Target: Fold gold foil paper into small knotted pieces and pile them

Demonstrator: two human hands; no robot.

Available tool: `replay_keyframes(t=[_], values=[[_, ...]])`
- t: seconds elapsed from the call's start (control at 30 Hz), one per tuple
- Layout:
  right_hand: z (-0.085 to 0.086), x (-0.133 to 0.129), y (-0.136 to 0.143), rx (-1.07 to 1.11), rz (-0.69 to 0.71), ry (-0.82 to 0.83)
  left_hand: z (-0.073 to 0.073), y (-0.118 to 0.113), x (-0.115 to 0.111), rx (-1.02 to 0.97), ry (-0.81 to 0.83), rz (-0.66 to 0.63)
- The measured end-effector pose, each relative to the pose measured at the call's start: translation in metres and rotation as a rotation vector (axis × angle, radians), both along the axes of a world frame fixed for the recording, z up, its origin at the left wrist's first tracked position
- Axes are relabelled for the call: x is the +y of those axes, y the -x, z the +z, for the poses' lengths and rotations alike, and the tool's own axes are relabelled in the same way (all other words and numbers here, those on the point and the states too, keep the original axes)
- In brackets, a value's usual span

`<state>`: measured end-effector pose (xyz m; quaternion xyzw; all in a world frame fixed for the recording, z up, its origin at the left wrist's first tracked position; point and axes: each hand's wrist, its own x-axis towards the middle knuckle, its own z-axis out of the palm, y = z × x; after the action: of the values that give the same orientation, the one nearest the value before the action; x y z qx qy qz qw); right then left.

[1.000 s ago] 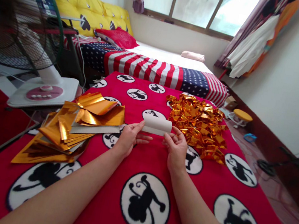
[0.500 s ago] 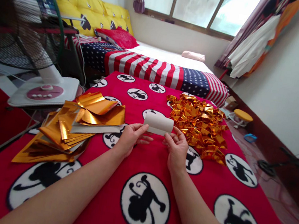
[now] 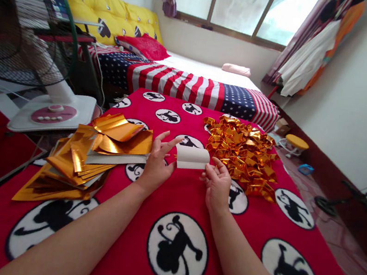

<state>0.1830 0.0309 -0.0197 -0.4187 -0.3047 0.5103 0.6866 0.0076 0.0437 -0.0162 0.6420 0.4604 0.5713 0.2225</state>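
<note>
A curled sheet of paper, white side showing, is held above a red cloth with monkey prints. My right hand pinches its right end between thumb and fingers. At the sheet's left end is my left hand, its fingers spread and the thumb close to the edge. Left of that hand lies a loose stack of gold foil sheets, some with pale undersides. A pile of folded gold foil pieces is beyond my right hand, to the right.
A fan stands at the left, close to the foil stack. Behind the cloth-covered surface is a bed with a striped and starred cover. A yellow stool and a small blue object are on the floor at the right.
My left hand has let go of the sheet's left end, moved slightly left and spread its fingers. The sheet has tipped and uncurled a little, while my right hand keeps its pinch.
</note>
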Motion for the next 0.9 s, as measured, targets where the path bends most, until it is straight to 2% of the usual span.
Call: replay_keyframes(t=[0.13,0.2,0.33,0.4,0.6,0.9], values=[[0.0000,-0.0006,-0.0005,-0.013,0.012,0.001,0.0010,0.0028,0.0026,0.038,-0.055,-0.023],[0.0009,-0.0011,-0.0003,-0.008,0.042,-0.013,0.0005,0.0021,0.0034,-0.053,0.006,-0.066],[0.0018,-0.0014,0.0011,-0.004,0.081,-0.061,0.0010,-0.0008,0.0032,-0.338,0.240,-0.166],[0.0011,-0.0013,0.0019,-0.031,0.074,-0.079,0.0032,-0.0019,0.0022,-0.439,0.329,-0.177],[-0.0022,-0.0009,0.0006,-0.141,-0.014,-0.111,0.0087,-0.0039,0.0012,-0.621,0.379,-0.181],[-0.0032,-0.0001,-0.0006,-0.152,0.018,-0.090,0.0061,-0.0058,-0.0011,-0.633,0.457,-0.233]])
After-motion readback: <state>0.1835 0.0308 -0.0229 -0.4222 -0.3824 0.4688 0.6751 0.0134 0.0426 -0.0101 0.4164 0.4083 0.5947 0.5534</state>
